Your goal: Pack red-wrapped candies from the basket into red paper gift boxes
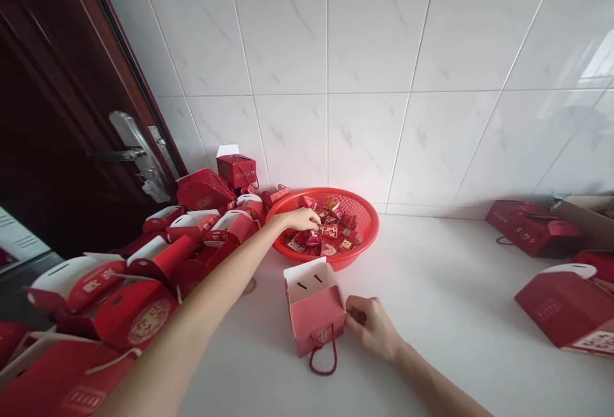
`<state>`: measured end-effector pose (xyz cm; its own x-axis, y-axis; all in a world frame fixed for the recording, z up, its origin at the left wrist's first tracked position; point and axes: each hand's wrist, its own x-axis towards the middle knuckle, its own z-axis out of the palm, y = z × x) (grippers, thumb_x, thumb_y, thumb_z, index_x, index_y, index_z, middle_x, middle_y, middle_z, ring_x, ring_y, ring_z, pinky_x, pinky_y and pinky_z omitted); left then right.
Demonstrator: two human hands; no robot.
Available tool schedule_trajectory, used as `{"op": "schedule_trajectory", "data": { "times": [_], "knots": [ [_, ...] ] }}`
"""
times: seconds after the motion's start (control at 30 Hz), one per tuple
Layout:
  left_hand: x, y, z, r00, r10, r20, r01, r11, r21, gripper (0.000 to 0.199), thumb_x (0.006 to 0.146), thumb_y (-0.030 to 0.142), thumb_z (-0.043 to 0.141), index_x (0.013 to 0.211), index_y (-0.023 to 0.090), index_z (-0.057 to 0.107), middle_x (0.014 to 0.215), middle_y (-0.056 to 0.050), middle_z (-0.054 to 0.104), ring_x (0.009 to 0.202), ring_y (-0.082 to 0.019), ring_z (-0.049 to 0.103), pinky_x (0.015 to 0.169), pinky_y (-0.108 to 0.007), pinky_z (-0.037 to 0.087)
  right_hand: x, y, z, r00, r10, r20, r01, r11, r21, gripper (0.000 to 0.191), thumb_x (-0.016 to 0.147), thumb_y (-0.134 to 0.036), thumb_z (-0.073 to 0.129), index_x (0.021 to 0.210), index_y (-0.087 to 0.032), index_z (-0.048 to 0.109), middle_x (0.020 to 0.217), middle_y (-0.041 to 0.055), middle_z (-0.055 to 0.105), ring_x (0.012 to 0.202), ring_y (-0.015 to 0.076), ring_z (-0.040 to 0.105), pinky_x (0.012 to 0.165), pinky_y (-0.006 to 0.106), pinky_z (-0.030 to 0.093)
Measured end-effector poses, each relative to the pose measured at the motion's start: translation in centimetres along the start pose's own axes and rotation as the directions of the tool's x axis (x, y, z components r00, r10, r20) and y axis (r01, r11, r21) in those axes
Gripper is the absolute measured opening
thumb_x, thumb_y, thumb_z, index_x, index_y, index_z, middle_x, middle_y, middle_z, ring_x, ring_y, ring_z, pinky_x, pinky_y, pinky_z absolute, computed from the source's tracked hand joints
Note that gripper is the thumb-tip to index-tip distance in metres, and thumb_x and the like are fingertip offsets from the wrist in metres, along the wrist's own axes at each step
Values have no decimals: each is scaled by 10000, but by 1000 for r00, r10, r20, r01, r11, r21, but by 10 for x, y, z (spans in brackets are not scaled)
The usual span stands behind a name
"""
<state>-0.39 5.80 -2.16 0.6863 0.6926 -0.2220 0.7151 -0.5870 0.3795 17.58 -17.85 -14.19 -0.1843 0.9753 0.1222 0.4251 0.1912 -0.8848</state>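
A red plastic basket (370,230) holds many small red-wrapped candies (346,244). My left hand (300,219) reaches into it from the left, fingers bent and closed on a wrapped candy (329,231) at their tips. In front of the basket stands a small red gift box (316,314) with its white-lined lid up, two slots in that lid, and a dark red cord handle hanging at the front. My right hand (371,326) is closed at the box's right edge, thumb and fingers pinching its side.
Many red gift boxes (148,318), several with open flaps, are heaped along the left. More red boxes (537,228) stand at the right, beside an open cardboard carton (588,212). A tiled wall (364,39) rises behind the white table (432,276); a dark door (57,84) is at left.
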Motion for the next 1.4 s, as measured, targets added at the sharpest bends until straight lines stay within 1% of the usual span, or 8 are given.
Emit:
{"op": "schedule_trajectory", "data": {
  "times": [0.1, 0.23, 0.3, 0.47, 0.7, 0.9, 1.17, 1.4],
  "knots": [
    [-10, -4, -1, 999, -22, -25, 22, 1000, -15, 246, 778, 281, 566, 902, 175, 750, 841, -25, 722, 739, -173, 610, 663, -237, 399, 0, 0, 1, 1000, 12, -23, -12, 1000, 2, 166, 735, -275, 469, 600, -215, 392, 576, -43, 401, 566, 102, 321, 522, 250, 258],
    [-27, -8, -6, 993, -47, -109, 47, 999, 2, 375, 807, 339, 584, 1132, 204, 714, 1088, -48, 729, 866, -181, 648, 762, -231, 446, 1, -1, 2, 999, 29, -38, -29, 999, 16, 171, 727, -290, 473, 594, -215, 396, 568, -44, 387, 565, 104, 311, 518, 254, 247],
    [-35, -8, -9, 990, -85, -112, 92, 994, 56, 333, 796, 371, 607, 1062, 212, 732, 1048, -47, 738, 867, -185, 646, 758, -233, 455, 1, -1, 2, 999, 32, -40, -31, 999, 26, 169, 722, -295, 476, 593, -214, 403, 567, -44, 385, 566, 104, 312, 517, 253, 246],
    [-42, 0, -5, 972, -212, 103, 192, 966, 171, 292, 618, 477, 777, 709, 206, 724, 777, -43, 728, 726, -199, 630, 693, -268, 473, 1, -1, 1, 998, 41, -51, -39, 999, 36, 175, 713, -288, 481, 583, -214, 390, 562, -46, 370, 569, 103, 307, 519, 251, 244],
    [-19, 19, 19, 934, -293, 206, 259, 950, 176, 315, 569, 464, 801, 653, 191, 669, 621, -64, 649, 692, -254, 624, 680, -345, 510, 1, -3, 2, 998, 36, -53, -35, 999, 25, 176, 717, -296, 489, 589, -210, 404, 562, -43, 380, 571, 107, 311, 521, 256, 235],
    [-11, 24, 24, 934, -207, 290, 198, 978, 61, 193, 500, 316, 792, 611, 211, 673, 548, -19, 637, 555, -194, 588, 573, -286, 465, 1, -3, 2, 998, 46, -50, -46, 999, 5, 177, 720, -302, 486, 588, -208, 415, 567, -37, 383, 578, 110, 310, 528, 255, 237],
    [-16, 24, 34, 991, -40, 131, 51, 995, -87, 79, 515, 199, 707, 495, 216, 632, 485, 22, 572, 542, -155, 494, 565, -277, 383, 1, -5, 0, 999, 32, -42, -32, 999, 4, 175, 720, -307, 481, 592, -211, 413, 565, -38, 382, 573, 111, 309, 525, 257, 239],
    [-11, 19, 35, 997, -29, -72, 0, 931, -366, 234, 662, 376, 697, 591, 174, 604, 503, 42, 518, 481, -101, 420, 487, -250, 302, 2, -2, 1, 998, 40, -45, -38, 999, 26, 172, 722, -301, 491, 596, -207, 421, 569, -38, 389, 574, 109, 318, 524, 253, 246]
  ]
}}
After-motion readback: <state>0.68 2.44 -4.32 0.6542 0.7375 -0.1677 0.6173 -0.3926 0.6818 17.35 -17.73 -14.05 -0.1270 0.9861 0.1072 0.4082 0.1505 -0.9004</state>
